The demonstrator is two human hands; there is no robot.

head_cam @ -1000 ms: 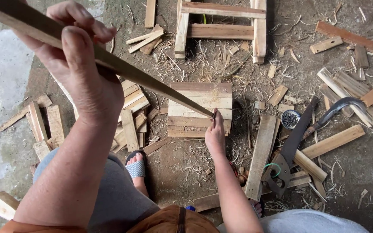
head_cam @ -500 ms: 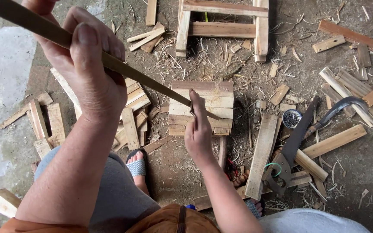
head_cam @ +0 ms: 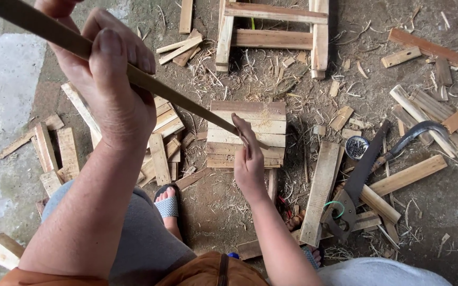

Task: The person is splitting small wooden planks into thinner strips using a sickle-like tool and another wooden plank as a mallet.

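The left hand (head_cam: 109, 85) is raised close to the camera, its fingers and thumb curled tight around a long thin wooden strip (head_cam: 176, 100) that slants down to the right. The strip's far end reaches the top of a small wooden block (head_cam: 247, 132) built of pale slats, which stands on the dirt floor. There the right hand (head_cam: 249, 159) pinches the strip's tip between thumb and fingers, though the exact contact is hard to make out against the slats.

A small round tin of nails (head_cam: 356, 147), dark inside with a pale rim, sits just right of the block. Beside it lie a hand saw (head_cam: 359, 182) and a curved sickle (head_cam: 414, 135). A pale wooden frame (head_cam: 271, 32) lies beyond the block, and offcuts and shavings litter the ground.
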